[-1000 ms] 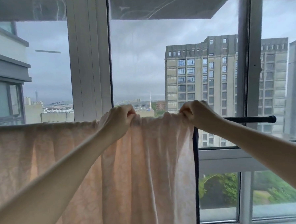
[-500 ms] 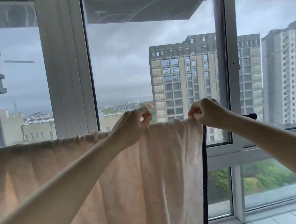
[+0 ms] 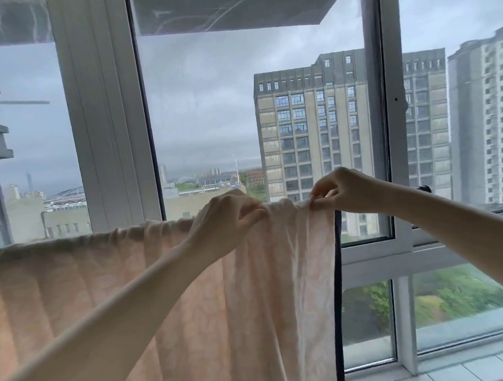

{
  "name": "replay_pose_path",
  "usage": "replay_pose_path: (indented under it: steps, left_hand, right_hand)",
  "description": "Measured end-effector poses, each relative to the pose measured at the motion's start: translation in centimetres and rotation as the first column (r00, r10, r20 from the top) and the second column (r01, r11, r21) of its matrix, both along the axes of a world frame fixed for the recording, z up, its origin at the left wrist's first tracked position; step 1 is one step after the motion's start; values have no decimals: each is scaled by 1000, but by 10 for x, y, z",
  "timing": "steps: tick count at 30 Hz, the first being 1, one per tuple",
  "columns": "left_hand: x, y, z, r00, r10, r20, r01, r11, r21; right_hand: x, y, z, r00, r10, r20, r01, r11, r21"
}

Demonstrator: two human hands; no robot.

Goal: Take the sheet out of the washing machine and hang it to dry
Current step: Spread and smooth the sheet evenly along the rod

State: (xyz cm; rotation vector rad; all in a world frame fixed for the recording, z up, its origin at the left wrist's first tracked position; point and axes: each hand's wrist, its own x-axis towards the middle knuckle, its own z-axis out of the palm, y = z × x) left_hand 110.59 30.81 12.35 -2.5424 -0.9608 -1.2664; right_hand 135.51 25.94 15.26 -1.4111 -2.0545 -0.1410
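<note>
Along the black rod (image 3: pixel 423 188) by the window, your left hand (image 3: pixel 227 217) and right hand (image 3: pixel 342 190) each pinch the draped peach sheet (image 3: pixel 267 291), so next likely spread its bunched top edge rightward.

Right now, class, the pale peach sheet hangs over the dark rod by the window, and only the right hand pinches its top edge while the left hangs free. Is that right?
Not quite. The head view shows both hands on the pale peach sheet: the left hand also holds a grip on the top edge, as the right hand does. The sheet does hang over the dark rod by the window.
</note>
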Motion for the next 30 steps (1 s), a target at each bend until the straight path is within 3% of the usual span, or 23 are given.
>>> replay_pose_path:
  steps: [5,11,18,23,27,30]
  left_hand:
    - [16,-6,-6,996,-79,37,79,997,0]
    - [58,-21,1,991,132,-2,-132,991,27]
    - [114,-29,6,967,109,232,-144,980,140]
    - [155,-40,-26,957,226,182,-265,937,228]
    - [186,-61,-39,940,316,127,-341,874,346]
    - [208,-76,-41,938,325,124,-346,905,247]
  right_hand:
    - [9,3,2,998,45,-43,-43,998,44]
    - [28,16,1,996,86,-20,-81,981,178]
    - [81,16,22,984,166,-71,-141,951,274]
    - [112,13,10,953,291,91,-293,956,15]
    - [139,11,18,934,358,-6,-355,925,-136]
    - [153,10,17,918,394,-49,-392,882,-262]
